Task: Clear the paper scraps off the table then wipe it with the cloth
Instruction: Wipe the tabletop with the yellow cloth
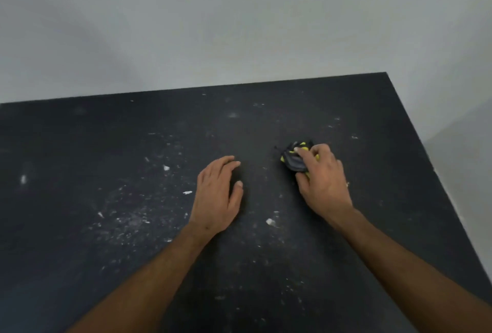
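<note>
A dark table (106,130) fills the lower view, dusted with white specks. Small white paper scraps lie on it: one (270,221) between my wrists, one (187,192) just left of my left hand, one (166,167) farther left. My right hand (323,178) is closed on a bunched black and yellow cloth (292,158), pressed on the table right of centre. My left hand (218,194) rests palm down at the centre with fingers slightly curled and holds nothing.
A plain grey wall (239,26) rises behind the table's far edge. The table's right edge (436,170) runs diagonally close to my right hand, with pale floor or wall beyond it.
</note>
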